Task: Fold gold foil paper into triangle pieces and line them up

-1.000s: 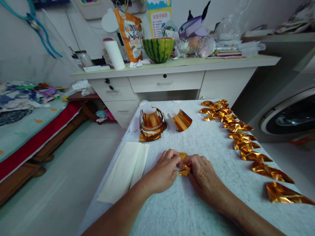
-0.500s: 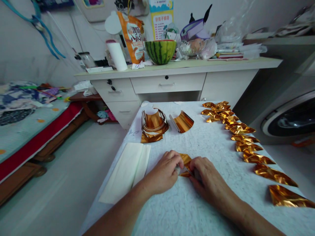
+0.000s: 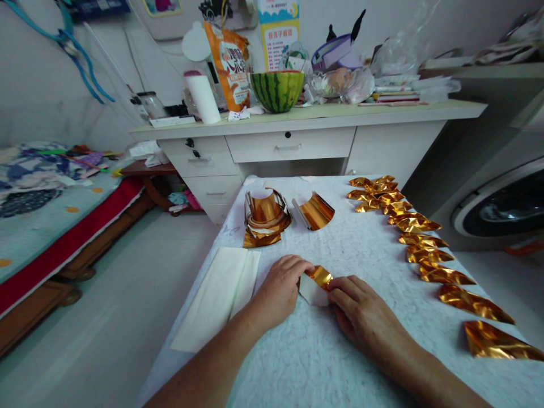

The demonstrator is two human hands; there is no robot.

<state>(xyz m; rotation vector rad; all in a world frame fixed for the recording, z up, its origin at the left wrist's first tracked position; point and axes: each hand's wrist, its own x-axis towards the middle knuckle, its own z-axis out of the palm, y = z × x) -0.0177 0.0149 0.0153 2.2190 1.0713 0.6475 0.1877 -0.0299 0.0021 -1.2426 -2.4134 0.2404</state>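
Note:
A piece of gold foil paper (image 3: 322, 276) with a pale back lies between my hands on the cloth-covered table (image 3: 293, 362). My left hand (image 3: 284, 286) has its fingers closed on the left edge of the foil paper. On the other side, my right hand (image 3: 356, 306) grips its right edge, fingers bent together. The foil's gold side shows along the far edge and its whitish side faces up nearer me. Beyond my hands sit a stack of curled gold foil sheets (image 3: 264, 212) and one separate curled foil sheet (image 3: 317, 211).
Several folded gold foil pieces (image 3: 444, 274) run down the table's right side. White paper sheets (image 3: 216, 294) lie left of my left arm. Behind the table stands a white desk (image 3: 293, 144) bearing a cut watermelon (image 3: 277, 90). A washing machine (image 3: 501, 198) is at right.
The foil paper between my hands has been turned or unfolded, showing more of its pale side. My left hand has shifted slightly left and up; the right stays close by.

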